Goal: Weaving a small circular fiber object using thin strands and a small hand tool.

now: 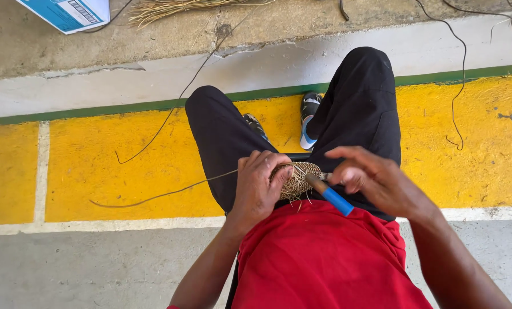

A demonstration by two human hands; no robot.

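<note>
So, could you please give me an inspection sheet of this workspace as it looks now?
Surface: concrete floor with a yellow painted band edged green and white.
Job's things: small round woven piece on the lap; blue-handled tool lying against it.
Clutter: dry straw bundle and a blue and white box at the top edge.
Hands: left hand grips the woven piece; right hand pinches by the tool's tip.
Cables: long thin fibre strands trail over the floor.
Surroundings: nothing seen beyond the floor.

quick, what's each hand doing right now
Left hand: closed around the small woven coil.
Right hand: closed, pinching the blue-handled tool.
</note>
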